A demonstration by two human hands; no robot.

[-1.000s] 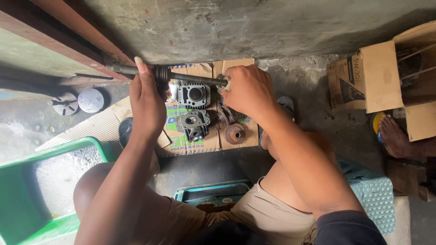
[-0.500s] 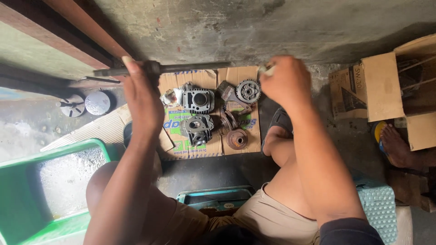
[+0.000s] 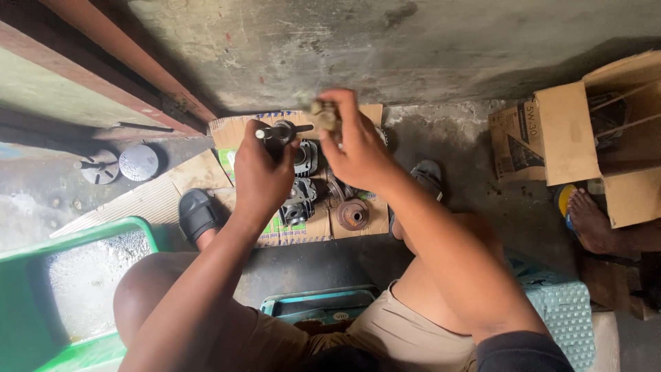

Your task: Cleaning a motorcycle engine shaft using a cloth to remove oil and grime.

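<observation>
Rough concrete floor (image 3: 441, 48) fills the view, with flattened cardboard (image 3: 310, 227) spread on it in front of the seated person. Above that cardboard, the left hand (image 3: 263, 176) is closed around a dark metal shaft (image 3: 281, 131), which lies roughly level with one end poking out past the knuckles. The right hand (image 3: 354, 148) is just beside it, fingers pinched around a small grimy part (image 3: 323, 114) at the shaft's other end; the two seem to meet, though the exact contact is hard to tell. Below the hands, engine pieces rest on the cardboard: a finned cylinder block (image 3: 305, 157), a dark cylinder head (image 3: 297, 205) and a round rusty disc (image 3: 352, 214). Both feet wear black sandals (image 3: 197, 212) at the cardboard's edges. Farther left sit a round metal piston (image 3: 138, 162) and a green plastic tub (image 3: 62, 296). On the right stands an open cardboard box (image 3: 585, 131), with another person's bare foot (image 3: 591, 222) near it.
</observation>
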